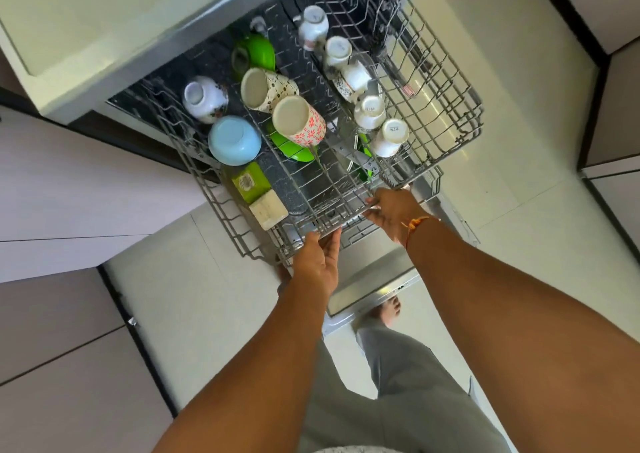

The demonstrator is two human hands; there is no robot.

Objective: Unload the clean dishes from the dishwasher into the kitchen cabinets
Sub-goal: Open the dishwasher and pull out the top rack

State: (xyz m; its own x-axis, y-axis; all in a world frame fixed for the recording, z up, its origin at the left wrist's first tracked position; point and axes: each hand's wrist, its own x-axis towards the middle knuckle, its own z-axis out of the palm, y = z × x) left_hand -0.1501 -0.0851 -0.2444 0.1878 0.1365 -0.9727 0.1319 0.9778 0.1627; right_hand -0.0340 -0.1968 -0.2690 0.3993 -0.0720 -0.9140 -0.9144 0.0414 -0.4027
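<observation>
The dishwasher's upper rack [346, 217] stands drawn out above the open door [374, 279], and the person holds it by its near rim with both hands. The left hand [317, 262] grips the rim toward the near left corner. Its thumb lies up against the wire, and its fingers are tucked under the rim, mostly hidden. The right hand [394, 211] takes the same rim further right, its fingers [374, 206] curled over the top wire. An orange thread [414, 224] circles that wrist.

The rack is full of dishes, bottoms up or tipped. On the left sits a pale blue bowl [234, 140], with a white flowered bowl [206, 99] just beyond it and a green bowl [254, 54] farther back. In the middle lean a dotted mug [266, 88] and a red-flowered mug [299, 120], the latter over a green plate [292, 147]. To the right, small white cups [370, 111] run in a row from far to near. At the near left lie a green box [249, 180] and a cream block [268, 208], touching.

A pale counter [86, 19] lies above the dishwasher on the far left, with grey cabinet fronts [69, 192] below it. A bare foot [389, 310] rests on the tiled floor [519, 175] just near of the door.
</observation>
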